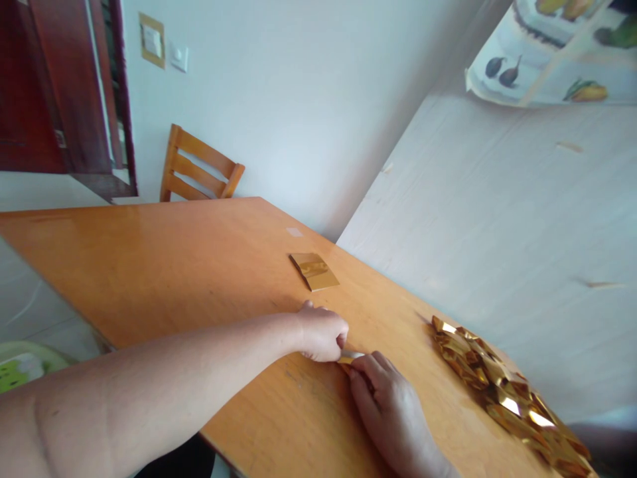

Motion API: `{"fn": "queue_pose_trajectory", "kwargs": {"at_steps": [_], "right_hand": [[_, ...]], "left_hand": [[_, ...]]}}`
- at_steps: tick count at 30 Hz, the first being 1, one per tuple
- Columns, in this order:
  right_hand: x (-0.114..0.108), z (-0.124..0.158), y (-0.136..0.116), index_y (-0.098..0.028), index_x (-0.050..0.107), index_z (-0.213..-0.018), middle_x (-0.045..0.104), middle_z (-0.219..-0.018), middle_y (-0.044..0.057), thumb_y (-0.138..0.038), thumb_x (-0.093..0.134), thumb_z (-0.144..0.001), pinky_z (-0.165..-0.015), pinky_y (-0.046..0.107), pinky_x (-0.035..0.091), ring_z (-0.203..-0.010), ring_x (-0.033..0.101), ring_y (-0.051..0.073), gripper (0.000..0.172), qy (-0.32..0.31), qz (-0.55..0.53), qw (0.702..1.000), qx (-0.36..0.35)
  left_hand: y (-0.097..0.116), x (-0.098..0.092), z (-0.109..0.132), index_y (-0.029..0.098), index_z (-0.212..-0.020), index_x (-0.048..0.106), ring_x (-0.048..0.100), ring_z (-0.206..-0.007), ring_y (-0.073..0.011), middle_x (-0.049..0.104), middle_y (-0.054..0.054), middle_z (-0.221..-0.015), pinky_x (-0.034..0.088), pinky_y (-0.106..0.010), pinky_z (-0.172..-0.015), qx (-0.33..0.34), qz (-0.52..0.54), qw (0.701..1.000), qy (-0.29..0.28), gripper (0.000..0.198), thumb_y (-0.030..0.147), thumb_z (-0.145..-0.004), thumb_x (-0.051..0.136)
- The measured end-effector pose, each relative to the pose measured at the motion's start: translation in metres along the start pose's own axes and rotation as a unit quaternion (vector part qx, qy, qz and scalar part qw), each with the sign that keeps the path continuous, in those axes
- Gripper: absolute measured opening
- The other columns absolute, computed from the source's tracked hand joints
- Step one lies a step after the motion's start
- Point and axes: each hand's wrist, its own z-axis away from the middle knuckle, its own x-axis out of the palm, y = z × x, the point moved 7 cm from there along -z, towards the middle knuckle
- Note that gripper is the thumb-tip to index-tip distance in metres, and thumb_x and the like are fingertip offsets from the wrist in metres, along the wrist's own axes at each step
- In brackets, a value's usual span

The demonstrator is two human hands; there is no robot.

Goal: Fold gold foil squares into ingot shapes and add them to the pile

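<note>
My left hand (323, 334) is closed over the table, its fingers curled at one end of a small piece of gold paper (351, 356). At the other end my right hand (391, 405) pinches the same piece, thumb and forefinger together. Only a short strip with a pale edge shows between the two hands; the rest is hidden by the fingers. Beyond my left hand lies a stack of flat, shiny gold paper sheets (314, 272).
A heap of folded gold foil paper shapes (507, 392) runs along the table's right side by the wall. The wooden table (164, 265) reaches far left, with a wooden chair (202, 162) behind it. A light green rounded object (34, 358) stands below at left.
</note>
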Motion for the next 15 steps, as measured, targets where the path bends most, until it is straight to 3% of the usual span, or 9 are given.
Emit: {"fn": "queue_pose_trajectory", "kwargs": {"at_steps": [9, 15], "right_hand": [[0.006, -0.003, 0.022, -0.024, 0.058, -0.078, 0.065, -0.078, 0.000, -0.022, 0.052, -0.091, -0.063, 0.028, 0.043, -0.072, 0.062, 0.019, 0.014, 0.018, -0.037, 0.994, 0.096], [0.006, -0.004, 0.024, -0.024, 0.055, -0.075, 0.065, -0.075, 0.000, -0.021, 0.052, -0.089, -0.061, 0.027, 0.042, -0.069, 0.061, 0.018, 0.014, 0.023, -0.040, 0.994, 0.103]], "left_hand": [[0.001, -0.002, 0.000, 0.029, -0.082, 0.072, 0.065, -0.097, -0.0263, 0.076, -0.002, -0.094, 0.039, -0.049, -0.096, -0.004, 0.000, 1.000, -0.005, 0.016, 0.024, -0.070, 0.062], [0.000, 0.000, 0.000, 0.029, -0.084, 0.072, 0.065, -0.097, -0.0252, 0.076, -0.001, -0.094, 0.039, -0.047, -0.095, -0.002, -0.002, 1.000, -0.018, 0.017, 0.025, -0.071, 0.062]]}}
